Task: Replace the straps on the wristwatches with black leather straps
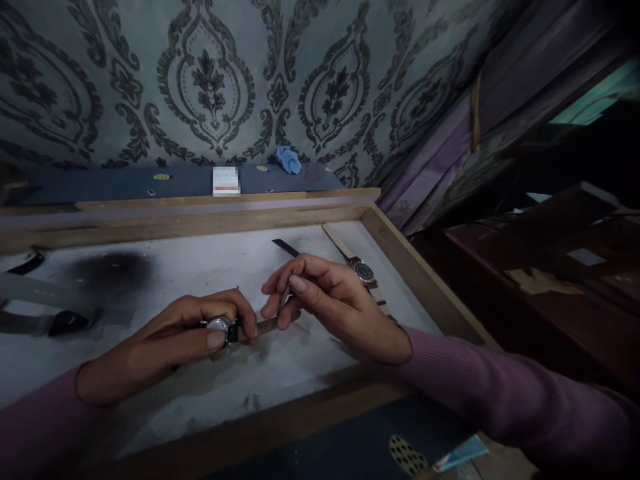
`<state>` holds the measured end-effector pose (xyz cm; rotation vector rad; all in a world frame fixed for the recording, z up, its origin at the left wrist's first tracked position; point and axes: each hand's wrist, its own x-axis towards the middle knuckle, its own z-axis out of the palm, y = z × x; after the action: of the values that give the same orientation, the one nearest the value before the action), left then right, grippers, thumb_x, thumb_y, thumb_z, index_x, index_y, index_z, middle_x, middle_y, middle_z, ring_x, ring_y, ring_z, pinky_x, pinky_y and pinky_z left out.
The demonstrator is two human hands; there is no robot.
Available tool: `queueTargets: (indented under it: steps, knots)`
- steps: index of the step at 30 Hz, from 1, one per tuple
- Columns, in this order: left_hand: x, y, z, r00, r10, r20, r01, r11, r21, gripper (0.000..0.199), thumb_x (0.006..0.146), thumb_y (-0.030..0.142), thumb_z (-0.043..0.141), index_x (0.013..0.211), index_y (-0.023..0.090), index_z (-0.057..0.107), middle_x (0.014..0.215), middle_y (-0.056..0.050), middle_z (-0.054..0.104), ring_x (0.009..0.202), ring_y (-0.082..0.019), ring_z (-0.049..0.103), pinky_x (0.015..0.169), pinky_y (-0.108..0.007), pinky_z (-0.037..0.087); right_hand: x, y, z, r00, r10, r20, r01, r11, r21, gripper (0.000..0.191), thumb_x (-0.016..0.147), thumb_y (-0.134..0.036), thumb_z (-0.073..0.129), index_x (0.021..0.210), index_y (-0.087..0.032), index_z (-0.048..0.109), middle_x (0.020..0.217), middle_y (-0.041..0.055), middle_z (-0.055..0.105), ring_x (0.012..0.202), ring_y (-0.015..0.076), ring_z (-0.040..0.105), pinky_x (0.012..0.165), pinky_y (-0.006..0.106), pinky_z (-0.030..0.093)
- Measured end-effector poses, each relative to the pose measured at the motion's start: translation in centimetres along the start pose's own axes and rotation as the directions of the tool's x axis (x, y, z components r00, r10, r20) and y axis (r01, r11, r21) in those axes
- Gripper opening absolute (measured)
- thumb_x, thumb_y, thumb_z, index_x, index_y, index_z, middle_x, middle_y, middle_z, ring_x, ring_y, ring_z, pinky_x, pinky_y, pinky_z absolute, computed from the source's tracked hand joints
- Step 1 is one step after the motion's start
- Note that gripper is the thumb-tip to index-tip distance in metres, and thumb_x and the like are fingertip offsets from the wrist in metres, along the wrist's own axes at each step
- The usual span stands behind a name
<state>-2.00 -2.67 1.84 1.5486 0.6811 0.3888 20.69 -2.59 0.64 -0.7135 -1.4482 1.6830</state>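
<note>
My left hand [175,330] grips a wristwatch [219,325] by its round silver case, thumb over the dial. From the case a strap [267,326] runs right to my right hand [325,297], whose thumb and fingers pinch its bent end. Beyond my right hand, a second watch [363,271] with a dark dial and a beige strap lies on the white surface of a wood-edged tray [425,280]. A thin black strip [285,248] shows just behind my right fingers.
Dark and grey straps [30,325] lie at the tray's left. On the ledge behind are a small white box [227,181] and a crumpled blue cloth [289,160]. A reddish table [480,253] with paper scraps stands to the right, near a purple curtain [430,160].
</note>
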Motion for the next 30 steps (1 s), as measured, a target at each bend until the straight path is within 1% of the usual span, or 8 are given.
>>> queueTargets:
  steps: [7, 14, 17, 20, 22, 26, 28, 30]
  knots:
    - [-0.10, -0.02, 0.03, 1.000, -0.002, 0.004, 0.002, 1.000, 0.000, 0.023, 0.088, 0.033, 0.043, 0.091, 0.019, 0.062, 0.094, -0.004, 0.054, 0.092, -0.022, 0.049, 0.079, -0.030, 0.034, 0.03, 0.00, 0.21, 1.000, 0.012, 0.002, -0.012, 1.000, -0.007, 0.021, 0.095, -0.031, 0.051, 0.094, -0.011, 0.058, 0.085, 0.0068, 0.068, 0.069, 0.0103, 0.066, 0.069, 0.025, 0.057]
    - [-0.07, -0.04, 0.08, 1.000, 0.015, -0.002, -0.015, 0.999, -0.033, 0.023, 0.087, 0.034, 0.045, 0.091, 0.018, 0.061, 0.093, -0.004, 0.055, 0.094, -0.022, 0.050, 0.082, -0.031, 0.034, -0.05, -0.17, 0.33, 0.999, 0.031, 0.044, -0.029, 0.999, -0.046, 0.021, 0.095, -0.031, 0.049, 0.096, -0.012, 0.058, 0.083, 0.0065, 0.067, 0.070, 0.0111, 0.065, 0.069, 0.026, 0.056]
    - [-0.16, -0.11, 0.15, 1.000, 0.018, -0.001, -0.018, 0.999, -0.027, 0.024, 0.087, 0.034, 0.044, 0.091, 0.018, 0.061, 0.094, -0.005, 0.054, 0.096, -0.023, 0.050, 0.083, -0.031, 0.034, -0.04, -0.27, 0.37, 0.998, -0.021, 0.054, 0.030, 0.985, -0.172, 0.020, 0.095, -0.029, 0.047, 0.096, -0.012, 0.058, 0.085, 0.0063, 0.064, 0.070, 0.0107, 0.061, 0.068, 0.026, 0.053]
    - [-0.23, -0.22, 0.19, 1.000, -0.010, 0.000, 0.010, 1.000, -0.010, 0.026, 0.087, 0.035, 0.045, 0.092, 0.018, 0.063, 0.094, -0.005, 0.054, 0.089, -0.022, 0.050, 0.077, -0.030, 0.035, -0.01, -0.33, 0.44, 0.993, -0.092, 0.067, 0.109, 0.937, -0.331, 0.019, 0.095, -0.027, 0.047, 0.092, -0.013, 0.059, 0.094, 0.0075, 0.061, 0.083, 0.0138, 0.058, 0.076, 0.028, 0.050]
    - [-0.22, -0.31, 0.17, 1.000, -0.015, -0.016, 0.015, 1.000, -0.018, 0.026, 0.086, 0.036, 0.046, 0.092, 0.018, 0.064, 0.094, -0.004, 0.054, 0.084, -0.020, 0.049, 0.074, -0.029, 0.036, -0.03, -0.28, 0.50, 0.992, -0.095, 0.085, 0.120, 0.918, -0.378, 0.020, 0.097, -0.027, 0.044, 0.093, -0.014, 0.058, 0.093, 0.0070, 0.060, 0.088, 0.0148, 0.056, 0.080, 0.029, 0.048]
    - [-0.15, -0.46, 0.22, 0.999, -0.005, -0.038, 0.002, 0.997, -0.082, 0.026, 0.086, 0.037, 0.048, 0.090, 0.018, 0.065, 0.094, -0.004, 0.054, 0.083, -0.020, 0.049, 0.073, -0.028, 0.038, -0.19, 0.05, 0.67, 0.994, 0.002, 0.106, 0.031, 0.949, -0.313, 0.022, 0.099, -0.030, 0.039, 0.093, -0.015, 0.054, 0.087, 0.0040, 0.057, 0.081, 0.0123, 0.057, 0.076, 0.027, 0.048]
    - [-0.10, -0.53, 0.44, 0.999, 0.027, -0.033, -0.031, 0.990, -0.139, 0.024, 0.086, 0.035, 0.049, 0.088, 0.017, 0.065, 0.095, -0.005, 0.054, 0.088, -0.021, 0.051, 0.078, -0.030, 0.040, -0.25, 0.17, 0.82, 0.989, 0.082, 0.126, -0.053, 0.973, -0.224, 0.024, 0.099, -0.036, 0.037, 0.092, -0.016, 0.049, 0.084, 0.0033, 0.056, 0.074, 0.0111, 0.058, 0.065, 0.023, 0.048]
    - [-0.03, -0.62, 0.75, 0.998, 0.065, -0.013, -0.066, 0.977, -0.204, 0.023, 0.087, 0.033, 0.050, 0.088, 0.016, 0.065, 0.096, -0.007, 0.055, 0.092, -0.023, 0.052, 0.085, -0.035, 0.041, -0.28, 0.14, 0.99, 0.977, 0.147, 0.152, -0.116, 0.975, -0.191, 0.026, 0.098, -0.040, 0.037, 0.089, -0.017, 0.046, 0.081, 0.0027, 0.055, 0.067, 0.0099, 0.056, 0.053, 0.020, 0.043]
